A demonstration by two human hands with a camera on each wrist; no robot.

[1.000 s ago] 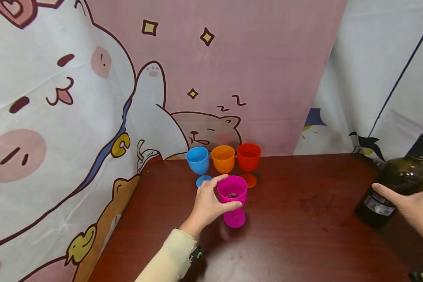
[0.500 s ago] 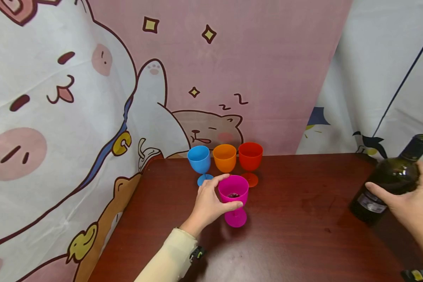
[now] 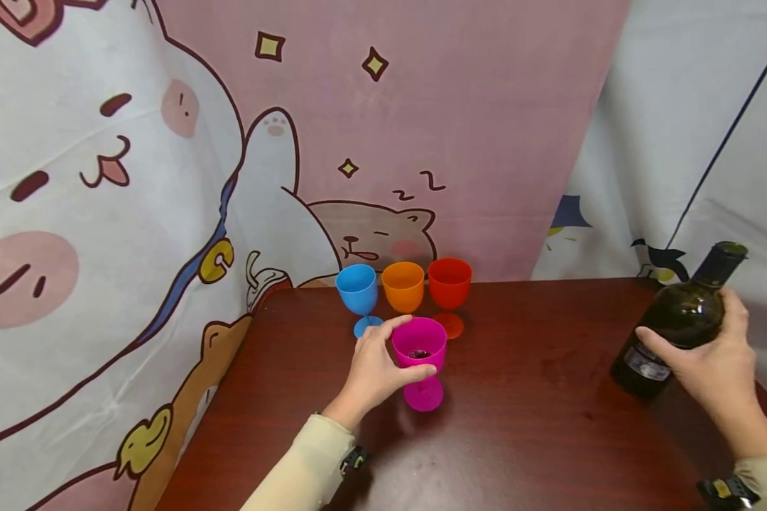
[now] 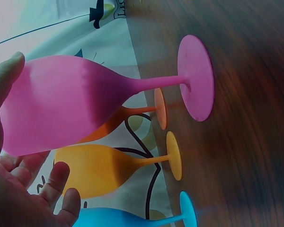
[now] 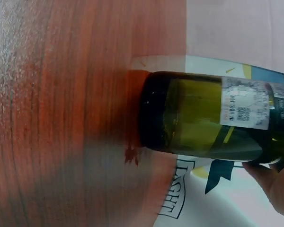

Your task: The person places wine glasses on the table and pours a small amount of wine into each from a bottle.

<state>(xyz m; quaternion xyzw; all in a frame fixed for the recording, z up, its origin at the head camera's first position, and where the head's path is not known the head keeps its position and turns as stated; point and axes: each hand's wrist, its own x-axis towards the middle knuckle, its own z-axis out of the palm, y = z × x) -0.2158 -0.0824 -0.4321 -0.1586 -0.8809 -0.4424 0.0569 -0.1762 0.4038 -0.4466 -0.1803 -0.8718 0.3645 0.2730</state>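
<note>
My left hand [image 3: 373, 372] grips the bowl of a magenta plastic goblet [image 3: 423, 394] near its rim, thumb on one side and fingers on the other. The goblet stands upright, with something dark inside. In the left wrist view the same goblet [image 4: 61, 99] shows its stem and round foot. To the right, my right hand [image 3: 709, 362] holds a dark green wine bottle [image 3: 667, 319] round its body, neck leaning right. The right wrist view shows the bottle's [image 5: 194, 118] label and base close to the table; whether they touch I cannot tell.
Behind the magenta goblet stand a blue goblet [image 3: 358, 287], an orange goblet [image 3: 404, 284] and a red goblet [image 3: 450, 282] in a row. The brown wooden table [image 3: 518, 440] meets a printed cloth [image 3: 486, 128] at the back and left. A dark red spot [image 5: 131, 156] marks the tabletop.
My right hand has moved left with the wine bottle, toward the magenta goblet. The left hand and its goblet have stayed in place.
</note>
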